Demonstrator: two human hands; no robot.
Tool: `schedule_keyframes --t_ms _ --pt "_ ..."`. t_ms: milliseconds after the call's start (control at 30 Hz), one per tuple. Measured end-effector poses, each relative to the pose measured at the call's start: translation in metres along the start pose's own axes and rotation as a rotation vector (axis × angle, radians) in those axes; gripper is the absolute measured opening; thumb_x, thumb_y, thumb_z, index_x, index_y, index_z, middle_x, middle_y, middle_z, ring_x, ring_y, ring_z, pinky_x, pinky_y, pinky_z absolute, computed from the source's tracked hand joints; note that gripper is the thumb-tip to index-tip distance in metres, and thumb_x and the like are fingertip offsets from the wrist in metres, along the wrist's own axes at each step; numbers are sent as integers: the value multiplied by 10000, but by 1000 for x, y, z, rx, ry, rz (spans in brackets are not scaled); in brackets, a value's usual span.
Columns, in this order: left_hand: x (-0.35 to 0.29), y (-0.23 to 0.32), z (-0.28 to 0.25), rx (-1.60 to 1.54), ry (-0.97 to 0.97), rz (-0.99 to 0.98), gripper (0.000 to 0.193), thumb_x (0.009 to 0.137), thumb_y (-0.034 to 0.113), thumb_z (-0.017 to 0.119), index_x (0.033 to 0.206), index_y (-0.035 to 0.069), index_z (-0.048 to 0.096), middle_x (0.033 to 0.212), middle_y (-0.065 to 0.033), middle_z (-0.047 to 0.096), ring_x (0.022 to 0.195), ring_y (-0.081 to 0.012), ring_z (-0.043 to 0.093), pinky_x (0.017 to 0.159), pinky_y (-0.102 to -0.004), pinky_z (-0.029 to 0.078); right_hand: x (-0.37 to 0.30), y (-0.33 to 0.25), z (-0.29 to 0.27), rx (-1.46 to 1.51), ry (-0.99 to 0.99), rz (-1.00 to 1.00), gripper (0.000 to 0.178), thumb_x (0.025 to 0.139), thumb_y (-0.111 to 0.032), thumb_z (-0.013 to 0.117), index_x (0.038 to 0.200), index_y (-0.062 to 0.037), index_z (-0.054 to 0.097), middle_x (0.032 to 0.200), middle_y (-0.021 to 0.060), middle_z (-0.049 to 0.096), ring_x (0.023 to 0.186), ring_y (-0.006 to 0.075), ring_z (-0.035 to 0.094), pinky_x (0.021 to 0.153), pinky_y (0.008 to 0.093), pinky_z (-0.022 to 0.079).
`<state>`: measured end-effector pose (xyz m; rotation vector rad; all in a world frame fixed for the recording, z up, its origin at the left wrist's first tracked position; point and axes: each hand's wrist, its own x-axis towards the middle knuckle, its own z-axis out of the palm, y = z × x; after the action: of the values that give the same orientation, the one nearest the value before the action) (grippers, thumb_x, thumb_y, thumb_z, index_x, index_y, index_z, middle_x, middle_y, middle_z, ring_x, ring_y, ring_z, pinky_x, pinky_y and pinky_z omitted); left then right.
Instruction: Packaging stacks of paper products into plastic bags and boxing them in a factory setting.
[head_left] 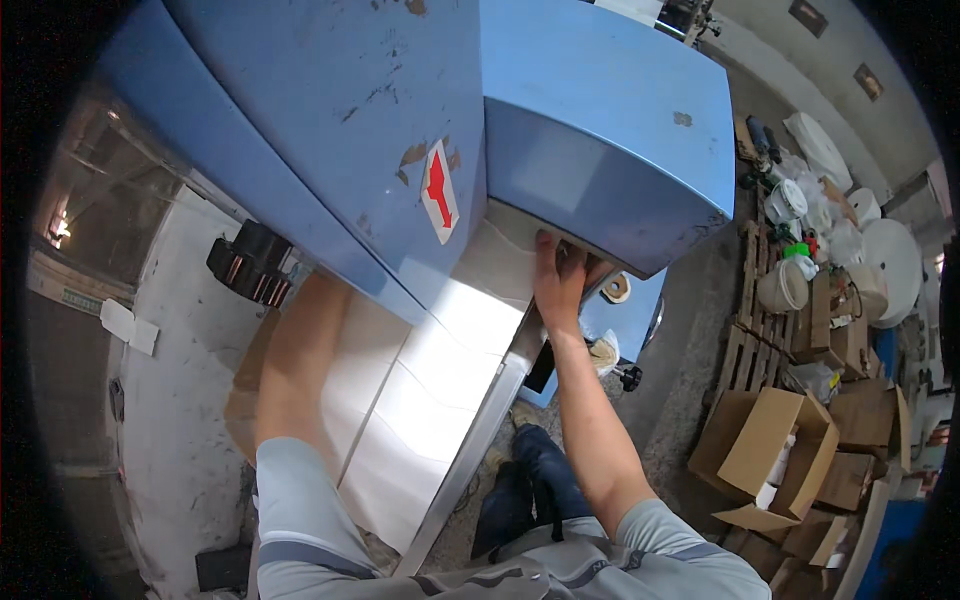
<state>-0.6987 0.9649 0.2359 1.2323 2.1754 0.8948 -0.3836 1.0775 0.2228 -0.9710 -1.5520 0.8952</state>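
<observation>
White paper sheets (437,375) lie on a metal-edged bed that runs in under a blue machine housing (610,165). My right hand (560,284) reaches to the bed's right side, just below the housing's lower edge. Its thumb and fingers look apart, resting by the margin of the sheets; the fingertips are partly shaded. On the other side, my left forearm (305,360) stretches along the sheets' left side. My left hand is hidden behind the large blue cover (330,130), so its fingers do not show. Close to that arm sits a black ribbed knob (250,263).
A red arrow sticker (438,192) marks the cover. Right of my right hand are a tape roll (616,289) and a small black knob (628,378). Open cardboard boxes (775,450), a wooden pallet (745,330) and white rolls (890,270) stand along the right.
</observation>
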Motion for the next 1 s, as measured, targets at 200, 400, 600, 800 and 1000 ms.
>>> schedule_keyframes --t_ms 200,400,600,800,1000 --pt "-13 -5 4 -4 4 3 469 998 338 480 1342 23 532 1349 -181 545 1262 -288 485 1069 -378 356 1 -16 -5 162 -86 140 435 957 -285 599 1212 62 533 1171 167 602 1089 279 542 995 355 370" --pt "-10 -1 7 -12 8 28 472 998 338 481 1349 25 526 1359 -180 536 1270 -289 476 1074 -377 351 0 5 -4 62 -144 -13 420 970 -241 544 1251 67 504 1231 177 580 1135 274 514 1033 331 327" --pt "-14 0 2 5 -3 41 475 997 337 482 1355 27 519 1369 -179 526 1279 -289 467 1078 -377 346 -4 -10 -11 -87 -163 -23 501 950 -392 529 1267 -4 532 1251 245 568 1247 411 452 1100 502 193" --pt "-19 1 7 6 -15 60 478 997 337 483 1361 29 513 1379 -178 517 1287 -290 458 1083 -376 341 -8 -31 -17 -17 -129 -71 526 930 -338 576 1304 19 476 1254 293 552 1169 454 522 991 412 402" --pt "-15 -3 3 1 -23 73 481 997 337 484 1367 31 507 1389 -176 508 1296 -290 449 1088 -376 335 -13 -27 -19 -54 -224 139 566 932 -357 557 1340 16 439 1274 297 540 1202 460 507 1026 454 373"
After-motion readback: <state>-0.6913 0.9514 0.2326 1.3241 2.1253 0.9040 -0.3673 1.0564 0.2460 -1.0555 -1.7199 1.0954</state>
